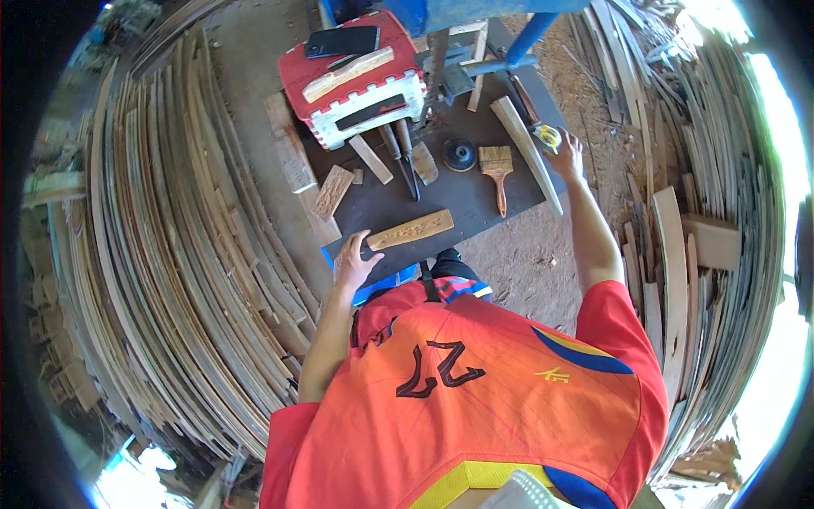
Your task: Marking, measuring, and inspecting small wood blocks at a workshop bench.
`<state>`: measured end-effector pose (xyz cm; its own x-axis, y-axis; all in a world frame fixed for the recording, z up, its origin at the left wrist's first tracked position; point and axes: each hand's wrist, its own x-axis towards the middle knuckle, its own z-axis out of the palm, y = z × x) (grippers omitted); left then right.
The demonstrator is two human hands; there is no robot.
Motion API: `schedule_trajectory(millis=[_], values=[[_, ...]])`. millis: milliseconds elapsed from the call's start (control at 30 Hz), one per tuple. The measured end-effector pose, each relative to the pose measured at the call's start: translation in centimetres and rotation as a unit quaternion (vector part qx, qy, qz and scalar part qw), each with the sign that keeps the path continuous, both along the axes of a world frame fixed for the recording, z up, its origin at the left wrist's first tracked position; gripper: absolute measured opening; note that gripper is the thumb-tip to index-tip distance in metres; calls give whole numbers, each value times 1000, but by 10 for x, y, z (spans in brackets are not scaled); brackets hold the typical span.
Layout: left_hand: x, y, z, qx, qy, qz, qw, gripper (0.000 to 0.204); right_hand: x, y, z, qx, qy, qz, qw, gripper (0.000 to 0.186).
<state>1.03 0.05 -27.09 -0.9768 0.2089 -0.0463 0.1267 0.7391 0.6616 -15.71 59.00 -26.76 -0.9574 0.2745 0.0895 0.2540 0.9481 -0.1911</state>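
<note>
At the near left corner of the dark tabletop (458, 204), my left hand (356, 259) is open, thumb and fingers apart beside the end of a carved light-brown wooden strip (409, 227). My right hand (566, 157) is stretched to the table's right side, fingers apart by a small yellow object (548, 136); whether it touches it is unclear. Close by lie a long pale wooden piece (526, 153), a wooden-handled tool (522, 97), a paintbrush (496, 178), a black round disc (458, 154), dark-handled tools (405, 161) and small wood offcuts (333, 191).
A red and white step stool (373, 114) holds a phone (341, 42) and a wood piece (348, 74) at the back. Blue metal equipment (475, 17) stands beyond. Stacks of long boards (170, 220) line the left, with more (708, 153) on the right.
</note>
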Motion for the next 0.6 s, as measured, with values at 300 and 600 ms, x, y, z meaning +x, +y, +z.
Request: schedule_trajectory(millis=[300,600], values=[[-29,45,156,81,154,-7,985,24,-38,9,-26,-16,-131,-70,989,61],[5,50,451,106,281,-158,941,23,24,-78,54,-122,139,153,971,42]])
